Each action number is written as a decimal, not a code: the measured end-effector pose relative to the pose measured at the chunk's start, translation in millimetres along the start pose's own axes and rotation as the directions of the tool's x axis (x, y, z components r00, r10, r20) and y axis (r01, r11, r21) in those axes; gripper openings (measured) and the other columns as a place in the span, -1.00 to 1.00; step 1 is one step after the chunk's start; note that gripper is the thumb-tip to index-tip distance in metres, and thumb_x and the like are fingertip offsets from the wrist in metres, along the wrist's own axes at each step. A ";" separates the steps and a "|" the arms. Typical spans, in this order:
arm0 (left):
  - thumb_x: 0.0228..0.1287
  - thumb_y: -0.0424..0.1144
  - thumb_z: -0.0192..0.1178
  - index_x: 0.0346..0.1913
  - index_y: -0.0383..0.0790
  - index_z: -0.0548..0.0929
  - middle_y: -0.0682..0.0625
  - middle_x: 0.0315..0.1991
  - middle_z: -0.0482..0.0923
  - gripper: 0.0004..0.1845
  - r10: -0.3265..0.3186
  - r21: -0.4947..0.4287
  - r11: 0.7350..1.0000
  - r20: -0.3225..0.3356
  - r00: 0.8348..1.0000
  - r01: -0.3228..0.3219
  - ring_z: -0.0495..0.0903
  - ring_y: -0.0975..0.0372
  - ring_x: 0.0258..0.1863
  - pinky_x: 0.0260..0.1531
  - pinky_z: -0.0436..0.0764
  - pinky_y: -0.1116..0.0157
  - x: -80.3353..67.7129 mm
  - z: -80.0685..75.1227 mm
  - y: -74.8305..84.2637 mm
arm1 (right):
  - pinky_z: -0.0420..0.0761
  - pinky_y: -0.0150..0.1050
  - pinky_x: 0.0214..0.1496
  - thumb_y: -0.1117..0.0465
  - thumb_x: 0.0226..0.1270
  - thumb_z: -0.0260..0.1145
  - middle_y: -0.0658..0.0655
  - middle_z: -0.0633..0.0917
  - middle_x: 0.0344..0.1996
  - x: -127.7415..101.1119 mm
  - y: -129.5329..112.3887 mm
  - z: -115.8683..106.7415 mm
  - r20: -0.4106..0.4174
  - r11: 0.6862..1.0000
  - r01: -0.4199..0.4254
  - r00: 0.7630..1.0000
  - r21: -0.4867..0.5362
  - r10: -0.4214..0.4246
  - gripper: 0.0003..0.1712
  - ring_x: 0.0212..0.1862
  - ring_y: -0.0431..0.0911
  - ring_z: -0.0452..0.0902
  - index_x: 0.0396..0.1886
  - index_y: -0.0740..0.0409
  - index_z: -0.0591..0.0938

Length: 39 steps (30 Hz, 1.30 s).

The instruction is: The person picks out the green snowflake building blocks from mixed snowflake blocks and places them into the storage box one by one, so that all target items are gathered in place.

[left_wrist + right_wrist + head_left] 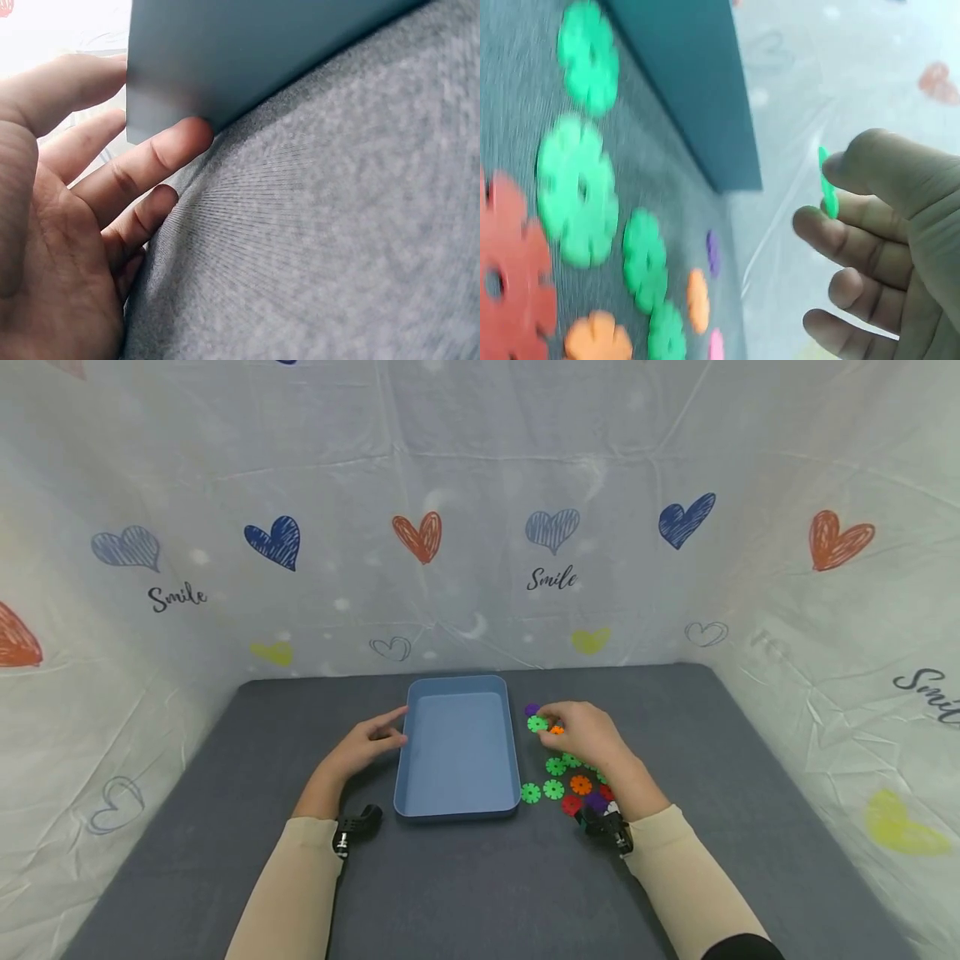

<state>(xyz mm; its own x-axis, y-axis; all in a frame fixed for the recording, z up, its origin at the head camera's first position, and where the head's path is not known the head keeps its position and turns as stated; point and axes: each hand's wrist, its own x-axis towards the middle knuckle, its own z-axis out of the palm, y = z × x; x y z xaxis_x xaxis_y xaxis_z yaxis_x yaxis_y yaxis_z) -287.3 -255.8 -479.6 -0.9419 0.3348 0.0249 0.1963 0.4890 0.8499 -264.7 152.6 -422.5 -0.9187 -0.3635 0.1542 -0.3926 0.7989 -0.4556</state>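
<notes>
A dark grey felt-covered table (465,893) carries everything. Behind its far edge and along both sides hangs a creased white plastic sheet (480,468), printed with red, blue and yellow hearts and the word "Smile".

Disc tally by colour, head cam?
Green discs: 5, one pinched by the right hand
Orange discs: 2
Purple discs: 2
Red discs: 2
Total: 11 clearly visible; the hand may hide more.
</notes>
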 end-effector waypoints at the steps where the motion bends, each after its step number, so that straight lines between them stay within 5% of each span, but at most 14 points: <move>1: 0.48 -0.21 0.29 0.59 -0.25 0.26 -0.17 -0.07 0.68 -0.27 -0.001 -0.003 1.000 -0.001 1.000 0.001 0.57 -0.05 0.10 0.26 0.39 -0.20 0.3 0.0 -2.4 | 0.56 -0.16 -0.35 0.10 0.36 0.42 0.04 0.77 -0.17 -0.2 -4.8 -0.2 -0.002 1.000 0.008 1.000 0.013 -0.008 -0.58 -0.38 -0.18 0.57 0.17 0.11 0.73; 7: 0.44 -0.12 0.33 0.59 -0.12 0.30 -0.12 -0.06 0.70 -0.26 -0.019 -0.004 1.000 -0.001 1.000 0.019 0.58 -0.01 0.12 0.27 0.40 -0.18 1.0 -0.2 -5.5 | 0.43 -0.24 -0.45 0.13 0.38 0.41 -0.10 0.71 -0.30 -2.8 -28.6 4.7 -0.077 0.992 0.085 0.994 0.096 -0.078 -0.63 -0.50 -0.22 0.42 0.15 0.06 0.75; 17: 0.43 -0.08 0.34 0.59 -0.07 0.31 -0.08 -0.08 0.72 -0.26 -0.027 -0.012 1.000 0.010 1.000 0.028 0.60 0.02 0.11 0.29 0.39 -0.17 2.2 0.4 -4.8 | 0.40 -0.31 -0.51 0.25 0.34 0.45 -0.19 0.62 -0.41 -7.1 -60.4 19.7 -0.211 0.937 0.275 0.950 0.215 -0.230 -0.70 -0.56 -0.27 0.33 0.06 0.13 0.78; 27: 0.46 -0.16 0.31 0.60 -0.17 0.27 -0.12 -0.09 0.72 -0.26 -0.024 -0.043 0.999 0.011 1.000 0.024 0.59 -0.04 0.12 0.29 0.36 -0.20 2.6 2.7 -3.6 | 0.33 -0.35 -0.49 0.22 0.36 0.48 -0.22 0.63 -0.42 -4.7 -77.8 34.1 -0.151 0.901 0.308 0.950 0.304 -0.274 -0.71 -0.55 -0.26 0.29 0.05 0.12 0.78; 35: 0.46 -0.28 0.29 0.55 -0.33 0.30 -0.13 -0.14 0.73 -0.31 -0.020 -0.022 1.000 0.005 1.000 0.020 0.61 0.00 0.05 0.24 0.43 -0.17 -11.2 1.4 32.4 | 0.37 -0.35 -0.48 0.17 0.41 0.45 -0.18 0.67 -0.39 -0.6 -90.2 47.9 -0.023 0.907 0.247 0.967 0.340 -0.254 -0.69 -0.54 -0.23 0.35 0.10 0.11 0.77; 39: 0.47 -0.28 0.28 0.55 -0.35 0.30 -0.15 -0.13 0.72 -0.32 -0.014 -0.014 1.000 -0.002 1.000 0.014 0.61 -0.03 0.05 0.23 0.42 -0.22 -14.7 0.4 35.9 | 0.44 -0.36 -0.47 0.20 0.40 0.45 -0.14 0.69 -0.36 4.5 -100.4 57.2 0.040 0.908 0.248 0.960 0.339 -0.277 -0.67 -0.52 -0.25 0.39 0.12 0.12 0.77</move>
<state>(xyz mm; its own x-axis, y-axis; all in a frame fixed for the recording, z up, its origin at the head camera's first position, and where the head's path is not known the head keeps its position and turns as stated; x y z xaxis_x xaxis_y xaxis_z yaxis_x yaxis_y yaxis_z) -266.4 -242.8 -449.7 -0.9451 0.3264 0.0143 0.1796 0.4824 0.8573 -227.0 43.3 -426.1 -0.7716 -0.5893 0.2394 -0.5697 0.4728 -0.6723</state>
